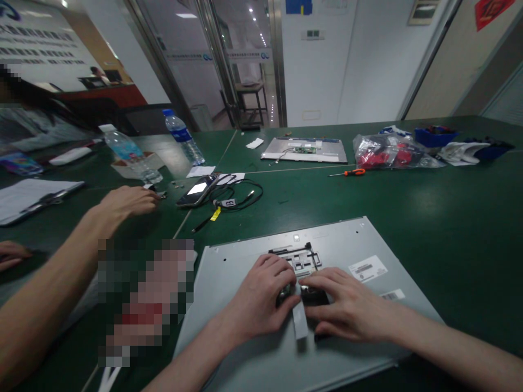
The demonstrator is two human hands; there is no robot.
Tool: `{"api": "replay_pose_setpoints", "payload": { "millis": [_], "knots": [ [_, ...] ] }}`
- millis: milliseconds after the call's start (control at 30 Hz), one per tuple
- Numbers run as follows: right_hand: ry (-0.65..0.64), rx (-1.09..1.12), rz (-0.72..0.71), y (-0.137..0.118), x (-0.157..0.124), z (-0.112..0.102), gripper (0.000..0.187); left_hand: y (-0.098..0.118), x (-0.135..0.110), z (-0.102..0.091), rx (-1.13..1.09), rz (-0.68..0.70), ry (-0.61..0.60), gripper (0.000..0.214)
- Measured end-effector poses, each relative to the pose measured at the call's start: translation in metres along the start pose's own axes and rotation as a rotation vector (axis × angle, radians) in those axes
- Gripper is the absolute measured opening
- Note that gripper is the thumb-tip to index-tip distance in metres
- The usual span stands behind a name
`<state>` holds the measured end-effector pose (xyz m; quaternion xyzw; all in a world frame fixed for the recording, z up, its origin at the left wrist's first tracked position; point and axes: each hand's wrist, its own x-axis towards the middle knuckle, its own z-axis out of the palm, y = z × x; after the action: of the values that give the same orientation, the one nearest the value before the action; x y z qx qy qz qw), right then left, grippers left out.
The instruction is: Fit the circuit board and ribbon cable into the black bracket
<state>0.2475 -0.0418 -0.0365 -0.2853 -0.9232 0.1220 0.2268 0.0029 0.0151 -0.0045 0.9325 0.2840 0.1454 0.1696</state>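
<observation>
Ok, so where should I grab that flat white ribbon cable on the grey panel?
Probably its free near end, from your side of the grey panel. The ribbon cable is a thin flat strip whose far end disappears between the left hand and right hand, so only that end is exposed; grip across its flat faces.

Palms down, left hand (261, 296) and right hand (347, 306) apparently touch fingertips
</observation>
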Motion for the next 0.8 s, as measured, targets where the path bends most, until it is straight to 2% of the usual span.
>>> {"api": "replay_pose_setpoints", "payload": {
  "millis": [167,400,800],
  "knots": [
    [0.012,-0.015,-0.022,0.0005,-0.0001,0.0020,0.025,-0.0014,0.0003,0.0020,0.013,-0.010,-0.009,0.009],
    [-0.073,0.026,-0.106,-0.0055,0.0052,-0.0015,0.024,-0.0014,0.0005,0.0018,0.016,-0.021,-0.016,0.008],
    [-0.051,0.021,-0.086,-0.0053,0.0045,-0.0003,0.020,-0.0037,-0.0010,0.0003,0.009,0.007,-0.008,0.012]
  ]
}}
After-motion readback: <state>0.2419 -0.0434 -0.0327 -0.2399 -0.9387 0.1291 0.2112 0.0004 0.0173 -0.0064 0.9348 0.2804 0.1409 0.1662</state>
